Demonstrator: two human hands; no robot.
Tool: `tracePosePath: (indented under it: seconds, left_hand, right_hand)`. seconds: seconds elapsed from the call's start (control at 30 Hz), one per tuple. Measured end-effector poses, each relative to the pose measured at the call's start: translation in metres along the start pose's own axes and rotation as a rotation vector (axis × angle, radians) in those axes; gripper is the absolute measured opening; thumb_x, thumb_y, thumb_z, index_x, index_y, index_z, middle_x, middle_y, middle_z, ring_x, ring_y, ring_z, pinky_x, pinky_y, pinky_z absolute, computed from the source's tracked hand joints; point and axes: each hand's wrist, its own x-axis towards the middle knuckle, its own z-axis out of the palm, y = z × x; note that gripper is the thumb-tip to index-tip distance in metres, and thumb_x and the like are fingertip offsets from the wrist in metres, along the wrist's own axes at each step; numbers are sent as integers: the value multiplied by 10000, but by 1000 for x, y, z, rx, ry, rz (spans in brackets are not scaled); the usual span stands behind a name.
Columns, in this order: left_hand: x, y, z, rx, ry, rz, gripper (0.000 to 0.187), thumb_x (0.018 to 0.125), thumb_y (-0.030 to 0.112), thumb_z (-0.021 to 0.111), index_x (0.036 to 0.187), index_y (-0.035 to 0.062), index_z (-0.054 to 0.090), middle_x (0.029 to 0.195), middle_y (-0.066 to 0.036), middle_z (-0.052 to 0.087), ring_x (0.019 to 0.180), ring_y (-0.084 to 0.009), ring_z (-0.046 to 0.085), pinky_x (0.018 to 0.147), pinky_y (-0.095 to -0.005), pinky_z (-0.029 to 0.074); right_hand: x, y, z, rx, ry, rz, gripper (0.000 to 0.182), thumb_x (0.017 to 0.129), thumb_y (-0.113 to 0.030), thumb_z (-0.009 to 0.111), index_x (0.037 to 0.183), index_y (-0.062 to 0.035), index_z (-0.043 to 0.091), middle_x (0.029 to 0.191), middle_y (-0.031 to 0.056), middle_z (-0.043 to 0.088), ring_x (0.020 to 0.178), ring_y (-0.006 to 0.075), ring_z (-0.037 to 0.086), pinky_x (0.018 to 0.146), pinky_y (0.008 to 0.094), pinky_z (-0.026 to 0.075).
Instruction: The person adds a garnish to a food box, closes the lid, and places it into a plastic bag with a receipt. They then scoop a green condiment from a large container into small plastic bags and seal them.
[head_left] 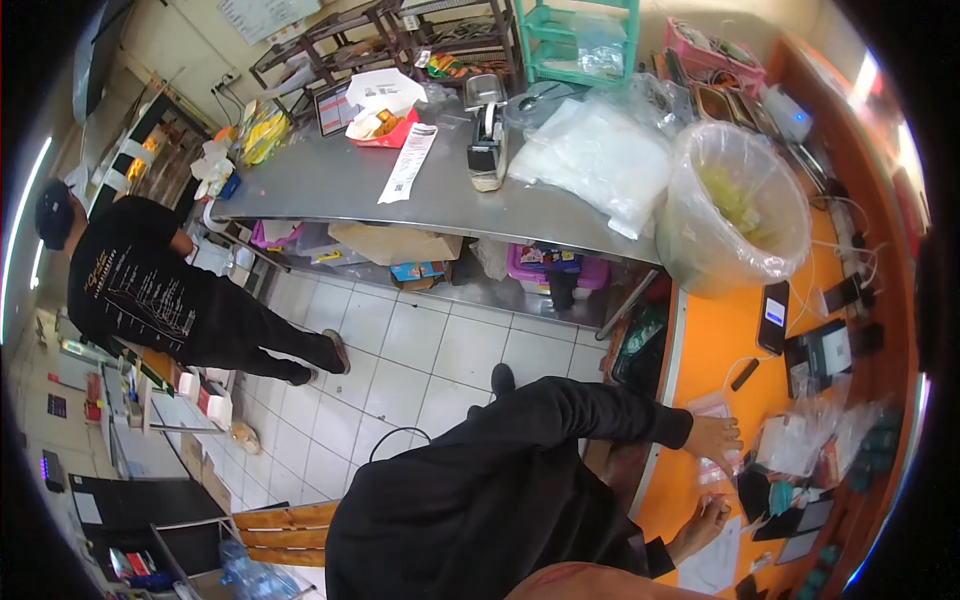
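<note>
My left hand (714, 440) lies palm down at the near edge of the orange table (720, 345), its fingers spread over a pale paper or packet with red print. Below it in the view, my right hand (703, 522) is closed with its fingertips together. What it pinches is too small to make out. A white sheet with faint marks (713, 562) lies beside and partly under my right hand. Both arms wear black sleeves.
A phone (773, 318), cables, plastic bags (790, 440) and a large plastic-lined tub (735, 205) stand on or beside the table. A metal counter (320, 185) holds a red food box (382, 125) and a tape dispenser (487, 145). A person in black (150, 280) stands at left.
</note>
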Motion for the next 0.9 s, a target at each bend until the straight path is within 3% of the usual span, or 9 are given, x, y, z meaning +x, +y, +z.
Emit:
tracePosePath:
  seconds: [0.17, 0.23, 0.27, 0.33, 0.37, 0.43, 0.67, 0.8, 0.9]
  left_hand:
    - [12, 7, 35, 7, 128, -46, 405, 754, 208, 539, 1127, 351, 469, 1089, -129, 462, 1027, -315, 426, 862, -542, 284]
    - [17, 10, -4, -21, 91, -96, 338, 801, 226, 524, 1134, 224, 465, 1099, -136, 446, 1071, -295, 409, 920, -500, 279]
    - [18, 15, -25, -423, 92, -263, 308, 822, 234, 508, 1122, 178, 464, 1102, -134, 440, 1082, -274, 404, 929, -455, 289]
    - [15, 25, -64, -1233, 84, -605, 285, 864, 248, 476, 1097, 86, 461, 1109, -130, 429, 1105, -231, 394, 948, -363, 307]
    - [7, 26, -111, -1648, -17, -724, 324, 906, 283, 420, 1087, 15, 443, 1085, -92, 447, 1095, -151, 407, 927, -256, 330]
    - [-28, 37, -146, -1703, 271, -765, 341, 919, 286, 392, 1125, 16, 432, 1032, -58, 477, 1041, -127, 440, 895, -256, 360]
    - [-230, 49, -263, -1431, 1043, -1221, 330, 918, 245, 409, 1112, -13, 476, 1058, -71, 534, 969, -127, 525, 853, -275, 440]
    - [-348, 91, -296, -1000, 1358, -1398, 223, 881, 175, 492, 962, -29, 531, 917, -129, 594, 808, -196, 616, 713, -274, 516]
    - [-393, 121, -326, -660, 1396, -1542, 197, 846, 175, 553, 844, -22, 561, 748, -91, 609, 625, -141, 602, 565, -245, 505]
  right_hand:
    - [-11, -14, -27, -411, 285, -340, 208, 877, -219, 500, 820, -19, 497, 791, 102, 542, 716, 167, 536, 647, 275, 458]
    - [-16, -32, -21, -542, 566, -487, 235, 868, -229, 514, 870, 6, 526, 829, 128, 567, 708, 201, 565, 610, 304, 473]
    - [-24, -47, -10, -790, 708, -558, 212, 851, -196, 543, 864, 15, 527, 829, 125, 576, 742, 206, 570, 660, 316, 474]
    - [-41, -63, 50, -678, 635, -796, 166, 809, -131, 590, 860, 18, 537, 829, 119, 587, 773, 220, 574, 710, 319, 462]
    - [-44, -62, 71, -718, 494, -899, 141, 795, -91, 595, 860, 24, 546, 846, 129, 591, 789, 236, 576, 716, 307, 465]
    - [-59, -59, 126, -731, 179, -973, 112, 761, -18, 599, 853, 30, 558, 882, 141, 594, 820, 254, 573, 729, 306, 461]
    - [-138, 7, 307, -513, -909, -1178, 198, 630, 9, 656, 819, -16, 604, 900, 97, 592, 845, 267, 539, 743, 337, 424]
    - [-212, 50, 385, -513, -1404, -799, 211, 647, -37, 672, 839, 12, 597, 871, 124, 606, 785, 269, 586, 700, 340, 457]
    - [-261, 91, 420, -498, -1659, -552, 175, 725, -78, 645, 856, 26, 598, 763, 136, 620, 676, 202, 613, 609, 302, 469]
